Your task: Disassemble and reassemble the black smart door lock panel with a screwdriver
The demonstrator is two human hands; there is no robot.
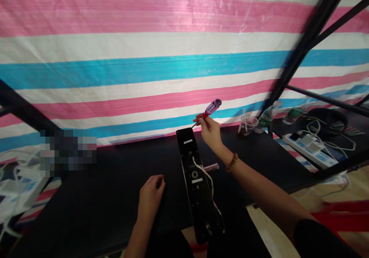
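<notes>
A long black panel (190, 191), which looks like part of a door lock, lies lengthwise in front of me, its near end over the table edge. A white cable (210, 177) runs along it. My right hand (211, 131) holds a screwdriver (212, 107) with a clear purple handle tilted up. Its shaft points down at the panel's far right corner; whether the tip touches a screw is too small to tell. My left hand (151, 192) rests on the table left of the panel, fingers curled, their contents hidden. A clear pinkish handle (211, 167) sticks out beside the panel.
On the black table (115, 200), a plastic cup (248, 124) and a bottle (268, 116) stand at the back right. Power strips with cables lie to the right (313, 147) and left (21, 187). Black metal posts flank a striped sheet (144, 73) behind.
</notes>
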